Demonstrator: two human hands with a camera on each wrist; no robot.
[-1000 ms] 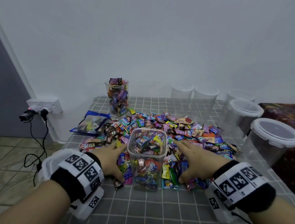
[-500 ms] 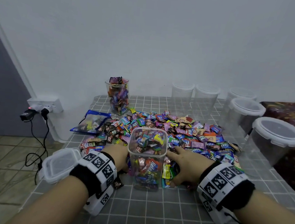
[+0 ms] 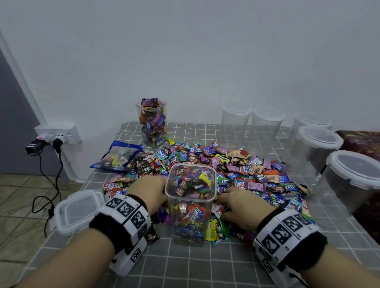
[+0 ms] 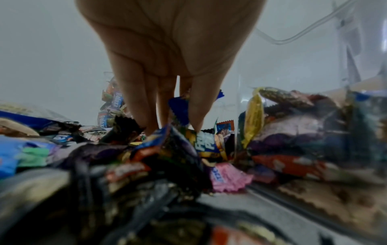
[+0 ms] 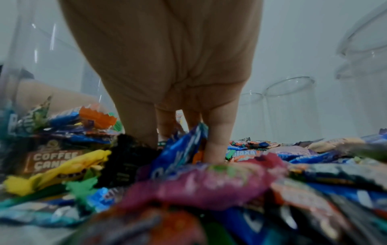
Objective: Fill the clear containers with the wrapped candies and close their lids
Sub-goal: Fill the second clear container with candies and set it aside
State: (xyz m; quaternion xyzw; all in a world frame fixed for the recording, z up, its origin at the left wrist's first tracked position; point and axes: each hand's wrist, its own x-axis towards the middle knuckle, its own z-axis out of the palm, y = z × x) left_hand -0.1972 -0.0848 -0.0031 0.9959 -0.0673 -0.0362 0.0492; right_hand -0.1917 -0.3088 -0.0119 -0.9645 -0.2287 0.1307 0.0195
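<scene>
Left hand (image 3: 150, 191), right hand (image 3: 243, 203) fingertips buried in candies (image 3: 239, 169).

Head view high, facing down-forward; wrist views low among candies (image 3: 246, 171), sharing the square container (image 3: 189, 203).

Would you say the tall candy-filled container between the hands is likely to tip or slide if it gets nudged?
The container is tall on a narrow base, so a high push might tip it. Packed nearly full with candies, it probably resists light nudges. Its smooth plastic may slide on the tablecloth.
</scene>
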